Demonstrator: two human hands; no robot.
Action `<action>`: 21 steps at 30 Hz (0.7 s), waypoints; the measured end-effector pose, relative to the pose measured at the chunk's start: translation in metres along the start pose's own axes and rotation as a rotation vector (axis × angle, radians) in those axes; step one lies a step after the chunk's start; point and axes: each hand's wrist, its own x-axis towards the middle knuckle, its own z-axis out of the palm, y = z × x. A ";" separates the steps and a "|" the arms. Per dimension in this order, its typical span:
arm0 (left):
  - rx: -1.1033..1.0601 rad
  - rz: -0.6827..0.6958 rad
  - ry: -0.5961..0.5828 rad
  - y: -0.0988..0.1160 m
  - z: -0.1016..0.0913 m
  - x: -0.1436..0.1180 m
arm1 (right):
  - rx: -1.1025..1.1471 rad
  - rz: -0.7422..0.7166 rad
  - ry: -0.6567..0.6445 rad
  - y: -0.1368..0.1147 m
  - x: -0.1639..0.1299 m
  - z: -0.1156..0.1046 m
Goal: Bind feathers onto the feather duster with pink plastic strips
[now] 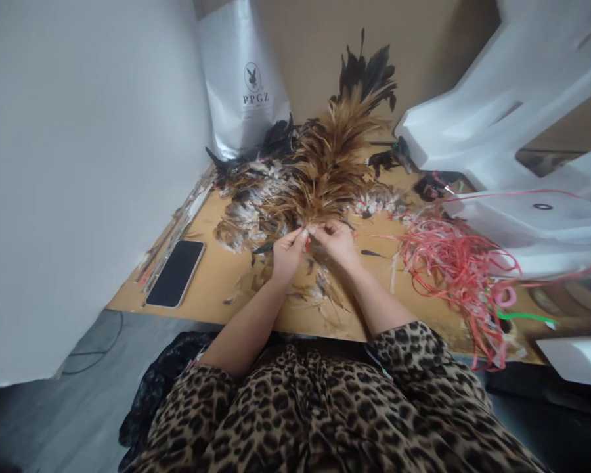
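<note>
Brown feather bundle (325, 171) pinched at its base, left hand (286, 253), right hand (337, 242), fingertips meeting

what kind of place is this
Probably a small home craft workbench: a heap of brown feathers that both hands work at, a tangle of red cord, and a phone on the wooden table.

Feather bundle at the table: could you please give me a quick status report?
Left hand and right hand both pinching the base of the tan feather bundle. Bundle fans away over the wooden table. Loose feathers around; red ribbon tangle right, apart.
</note>
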 end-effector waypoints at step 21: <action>-0.043 -0.009 0.054 0.011 -0.003 0.006 | -0.111 0.015 -0.140 0.010 -0.004 -0.003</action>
